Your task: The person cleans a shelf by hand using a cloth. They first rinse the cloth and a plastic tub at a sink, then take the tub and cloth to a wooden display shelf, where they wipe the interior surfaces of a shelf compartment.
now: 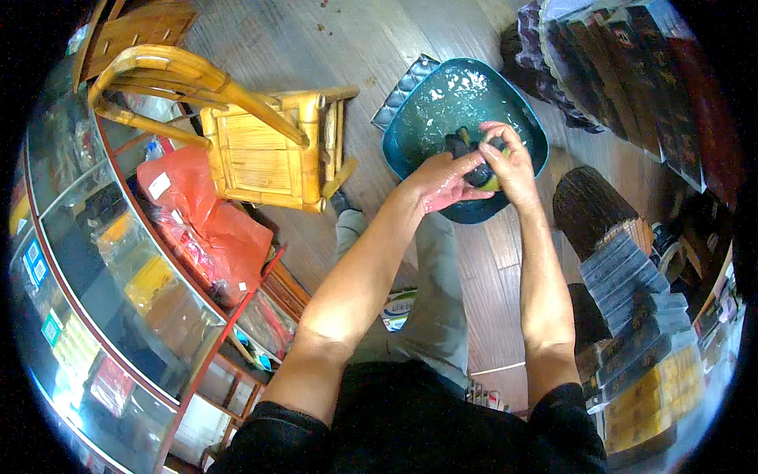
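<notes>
Both of my hands are wet and close together over the near part of a blue-green plastic basin (468, 98) holding water. My left hand (444, 181) reaches in from the left, its thumb and fingers spread around a dark, wet bundle (478, 172), perhaps cloth. From the right, my right hand (514, 163) bends its fingers towards the thumb, near the left fingertips. A yellow-green part (491, 182) shows beside the bundle, between the hands. Whether either hand grips the bundle or only hangs above it cannot be made out.
A bamboo chair (260, 148) stands to the left of the basin. Beyond it curves a glass display case (130, 266) with a red bag (201, 213) by its side. Stacked dark boxes (628, 77) and packaged goods (639, 332) line the right. The floor (284, 41) is wood-patterned.
</notes>
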